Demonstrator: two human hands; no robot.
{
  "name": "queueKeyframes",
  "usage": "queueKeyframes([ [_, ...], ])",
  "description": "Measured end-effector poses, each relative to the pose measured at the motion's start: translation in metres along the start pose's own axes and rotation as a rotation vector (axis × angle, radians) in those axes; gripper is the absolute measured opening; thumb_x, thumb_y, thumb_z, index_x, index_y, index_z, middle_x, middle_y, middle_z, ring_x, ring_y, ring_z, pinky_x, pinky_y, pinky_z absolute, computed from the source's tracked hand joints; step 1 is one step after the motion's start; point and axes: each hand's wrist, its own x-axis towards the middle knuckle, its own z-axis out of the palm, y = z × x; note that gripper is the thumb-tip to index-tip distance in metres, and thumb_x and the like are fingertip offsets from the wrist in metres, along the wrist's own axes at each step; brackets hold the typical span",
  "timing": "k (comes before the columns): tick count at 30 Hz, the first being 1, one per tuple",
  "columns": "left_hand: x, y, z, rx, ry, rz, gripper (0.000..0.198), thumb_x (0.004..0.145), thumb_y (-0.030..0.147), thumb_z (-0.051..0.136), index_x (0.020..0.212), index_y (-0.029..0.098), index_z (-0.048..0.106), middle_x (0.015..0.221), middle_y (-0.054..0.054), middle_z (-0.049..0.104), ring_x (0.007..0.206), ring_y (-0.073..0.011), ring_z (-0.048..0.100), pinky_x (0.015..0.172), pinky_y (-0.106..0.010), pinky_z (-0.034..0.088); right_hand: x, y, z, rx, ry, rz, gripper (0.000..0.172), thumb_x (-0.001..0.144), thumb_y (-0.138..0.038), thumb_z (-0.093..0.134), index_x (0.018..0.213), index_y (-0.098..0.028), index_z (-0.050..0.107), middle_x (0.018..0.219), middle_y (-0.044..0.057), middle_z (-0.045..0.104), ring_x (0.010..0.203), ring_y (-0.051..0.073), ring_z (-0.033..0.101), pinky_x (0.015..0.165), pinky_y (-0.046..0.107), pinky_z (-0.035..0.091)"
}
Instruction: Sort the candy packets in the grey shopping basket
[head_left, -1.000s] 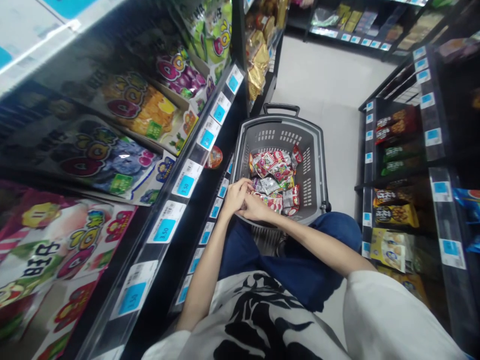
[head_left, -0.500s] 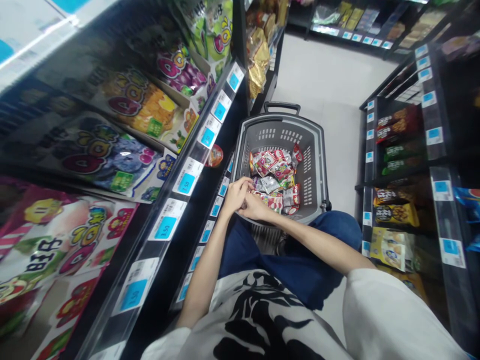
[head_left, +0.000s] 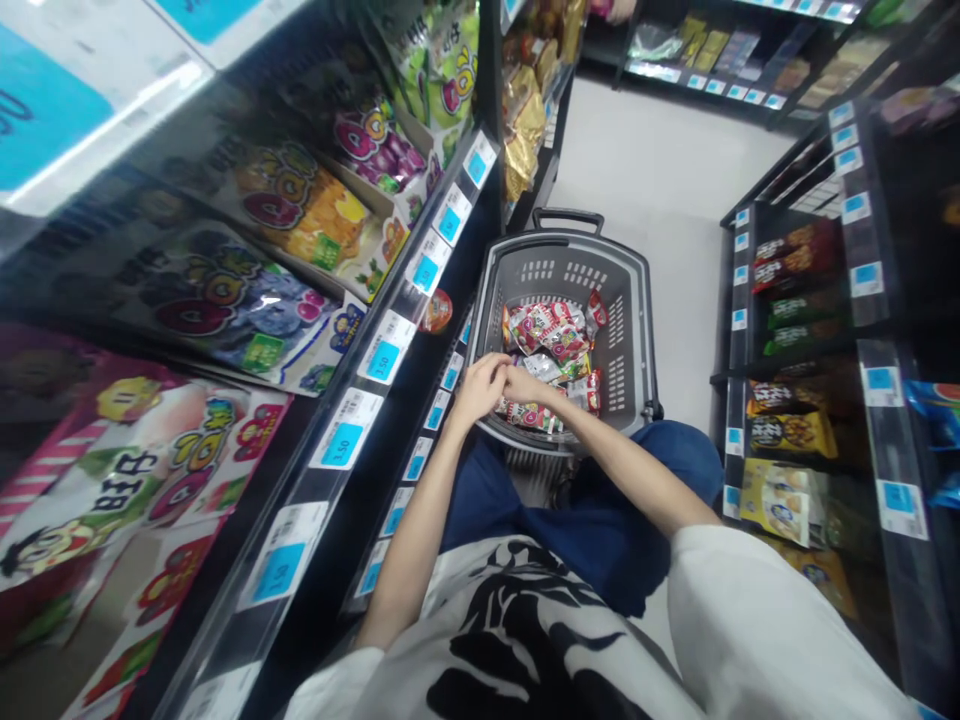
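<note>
A grey shopping basket [head_left: 634,330] stands in front of my knees with several small snack packets [head_left: 551,330] in it, mostly red and white, some silver. My left hand [head_left: 481,388] is over the basket's near left corner, its fingers curled and pressed towards the other hand. Touching it from the right, my right hand [head_left: 523,385] is closed above the packets at the near end. Whatever lies between the fingers, if anything, is hidden.
To the left, a shelf holds QQ candy bags [head_left: 277,300] behind price tags [head_left: 382,348]. A small round orange-lidded cup [head_left: 436,311] sits lower down. On the right is a snack shelf [head_left: 795,430]. Pale floor [head_left: 667,150] runs ahead to another shelf [head_left: 705,80].
My right hand has risen slightly, away from the near rim, with its fingers meeting the left hand's. The left hand has barely moved. The view has shifted a little.
</note>
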Motion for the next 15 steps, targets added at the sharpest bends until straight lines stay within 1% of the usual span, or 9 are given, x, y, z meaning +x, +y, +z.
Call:
queueKeyframes([
  [2,-0.001,-0.001,0.003,0.015,-0.014,0.039,0.026,0.097,0.018,0.044,0.107,0.016,0.068,0.109,-0.009,0.071,0.105,-0.0186,0.066,0.098,-0.03,0.049,-0.001,0.016,0.008,-0.081,0.017,0.078,0.026,0.097,-0.026,0.065,0.119,-0.013,0.065,0.122,0.01,0.065,0.108,0.022,0.064,0.095,0.042,0.055],
  [4,-0.002,-0.003,0.005,0.033,-0.021,0.044,0.026,0.097,0.017,0.044,0.106,0.016,0.068,0.108,-0.008,0.07,0.104,-0.0185,0.066,0.098,-0.031,0.05,-0.006,0.029,0.018,-0.162,0.011,0.161,0.038,0.097,-0.035,0.066,0.13,-0.017,0.06,0.135,0.011,0.059,0.118,0.025,0.061,0.099,0.048,0.054],
  [6,-0.002,-0.005,0.007,0.054,-0.03,0.032,0.025,0.097,0.016,0.045,0.105,0.017,0.069,0.106,-0.007,0.071,0.103,-0.0184,0.066,0.098,-0.032,0.05,-0.011,0.04,0.027,-0.236,-0.028,0.242,0.042,0.097,-0.037,0.066,0.133,-0.017,0.058,0.137,0.012,0.058,0.119,0.026,0.06,0.1,0.049,0.054],
  [9,-0.002,-0.007,0.009,0.096,-0.06,0.037,0.025,0.096,0.015,0.046,0.105,0.018,0.069,0.105,-0.006,0.071,0.102,-0.0185,0.066,0.098,-0.032,0.051,-0.012,0.05,0.034,-0.31,-0.113,0.322,0.041,0.098,-0.038,0.065,0.132,-0.017,0.059,0.132,0.011,0.06,0.114,0.025,0.063,0.096,0.047,0.056],
  [12,-0.002,-0.007,0.01,0.155,-0.087,0.059,0.026,0.096,0.015,0.045,0.106,0.018,0.069,0.106,-0.006,0.071,0.105,-0.0189,0.066,0.099,-0.032,0.051,-0.008,0.054,0.037,-0.331,-0.147,0.347,0.041,0.098,-0.038,0.065,0.133,-0.017,0.058,0.133,0.011,0.06,0.115,0.025,0.062,0.097,0.047,0.056],
  [15,-0.002,-0.005,0.01,0.204,-0.108,0.06,0.028,0.096,0.015,0.044,0.108,0.018,0.068,0.107,-0.007,0.07,0.104,-0.0191,0.065,0.099,-0.032,0.051,-0.005,0.055,0.037,-0.277,-0.142,0.357,0.04,0.098,-0.038,0.065,0.131,-0.017,0.06,0.132,0.011,0.06,0.115,0.025,0.062,0.097,0.047,0.056],
])
